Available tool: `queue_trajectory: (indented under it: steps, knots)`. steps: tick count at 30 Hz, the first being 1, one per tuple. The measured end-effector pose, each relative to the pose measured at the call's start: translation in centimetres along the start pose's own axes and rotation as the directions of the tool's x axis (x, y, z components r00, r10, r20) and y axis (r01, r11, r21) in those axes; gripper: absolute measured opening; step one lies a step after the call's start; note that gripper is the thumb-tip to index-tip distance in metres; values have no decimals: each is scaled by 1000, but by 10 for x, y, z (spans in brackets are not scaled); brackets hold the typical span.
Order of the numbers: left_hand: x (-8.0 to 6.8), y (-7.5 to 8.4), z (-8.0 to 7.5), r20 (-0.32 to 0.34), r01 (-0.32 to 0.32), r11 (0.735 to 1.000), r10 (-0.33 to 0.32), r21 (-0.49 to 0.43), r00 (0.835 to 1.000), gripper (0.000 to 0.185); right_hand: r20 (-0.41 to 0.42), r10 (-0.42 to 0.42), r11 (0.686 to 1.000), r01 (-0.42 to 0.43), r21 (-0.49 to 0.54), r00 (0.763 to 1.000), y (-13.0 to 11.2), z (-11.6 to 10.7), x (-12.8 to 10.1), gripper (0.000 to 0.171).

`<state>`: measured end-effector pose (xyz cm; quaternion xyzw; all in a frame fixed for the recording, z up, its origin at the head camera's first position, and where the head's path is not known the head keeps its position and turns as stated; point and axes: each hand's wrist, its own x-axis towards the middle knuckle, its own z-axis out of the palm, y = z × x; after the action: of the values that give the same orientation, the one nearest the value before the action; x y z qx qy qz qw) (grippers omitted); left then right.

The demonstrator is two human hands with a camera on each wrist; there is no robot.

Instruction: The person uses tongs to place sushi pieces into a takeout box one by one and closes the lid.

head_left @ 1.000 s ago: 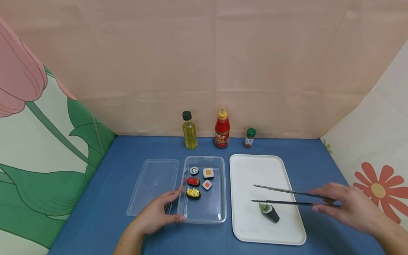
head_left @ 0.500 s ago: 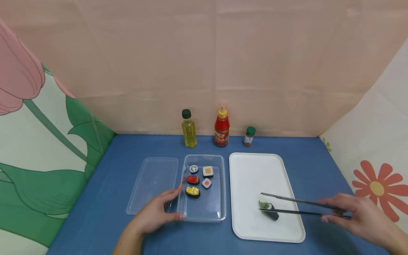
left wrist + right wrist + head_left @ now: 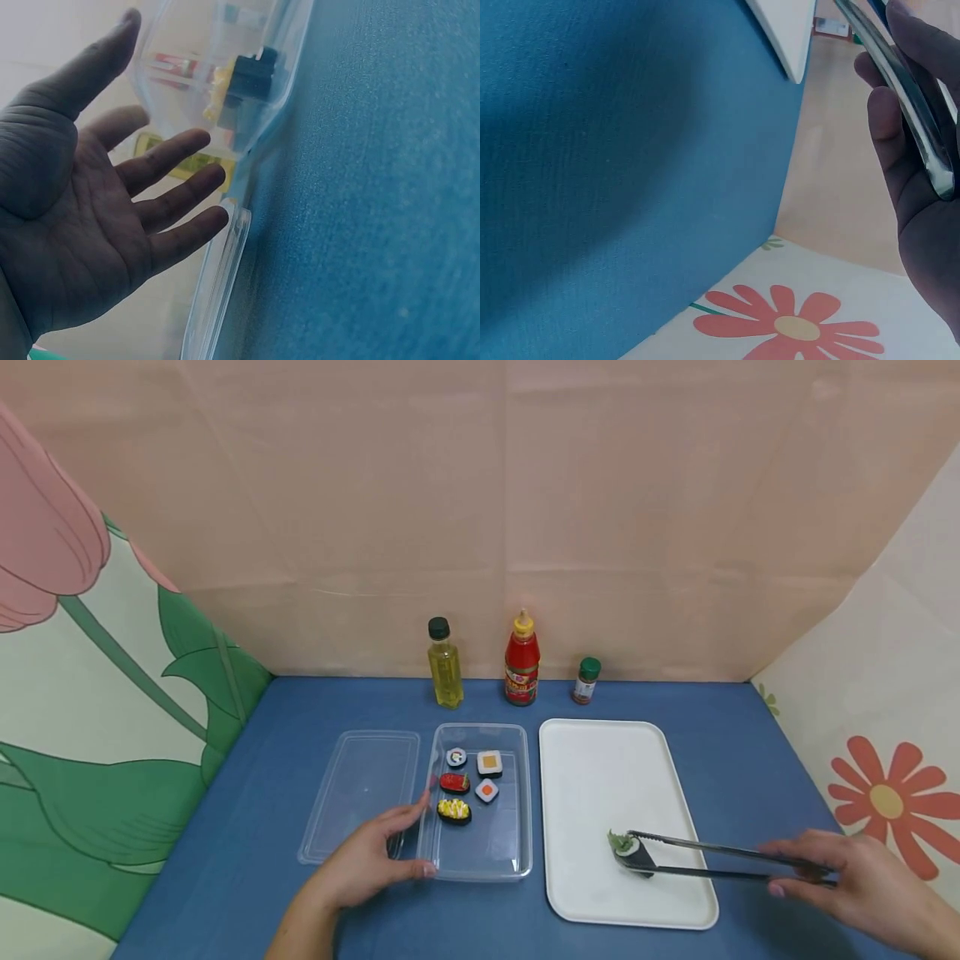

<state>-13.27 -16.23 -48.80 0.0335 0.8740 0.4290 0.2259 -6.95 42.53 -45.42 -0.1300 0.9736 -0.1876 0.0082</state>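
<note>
My right hand [image 3: 855, 881] grips metal tongs [image 3: 708, 872], their two arms reaching left over the white tray [image 3: 600, 777]. Between the tong tips lies a sushi hand roll [image 3: 638, 857], a dark seaweed cone with rice and green leaf at its wide end. In the right wrist view the fingers curl around the tongs [image 3: 904, 86]. My left hand [image 3: 371, 860] rests beside the clear plastic container [image 3: 480, 868], thumb and fingertips at its left wall. The left wrist view shows that hand [image 3: 90, 210] with spread fingers, holding nothing. Several sushi pieces [image 3: 454, 812] sit inside the container.
A clear lid [image 3: 363, 785] lies left of the container, partly behind my left hand. Along the back stand an oil bottle [image 3: 446, 672], a red sauce bottle [image 3: 522, 660] and a small green-capped jar [image 3: 587, 681]. Printed cloth walls border the blue table [image 3: 480, 927].
The tongs have moved down and right, from above the hand roll to either side of it, and their tips have drawn closer together. My left hand has stayed by the container.
</note>
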Motion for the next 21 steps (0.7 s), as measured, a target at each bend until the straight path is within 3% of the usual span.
queue_trajectory:
  steps: [6, 12, 21]
  knots:
    - [1, -1, -1, 8, -14, 1000, 14, -8, 1000, 99, 91, 51, 998, -53, 27, 995, 3, -3, -1, 39]
    - [2, 0, -2, 11, -22, 1000, 22, -16, 1000, 98, 87, 71, 997, -72, 2, 994, 1, -4, 0, 39]
    - [0, 1, -2, 12, -2, 1000, 2, 3, 1000, 100, 83, 36, 999, -36, -1, 996, -2, -7, 1, 38]
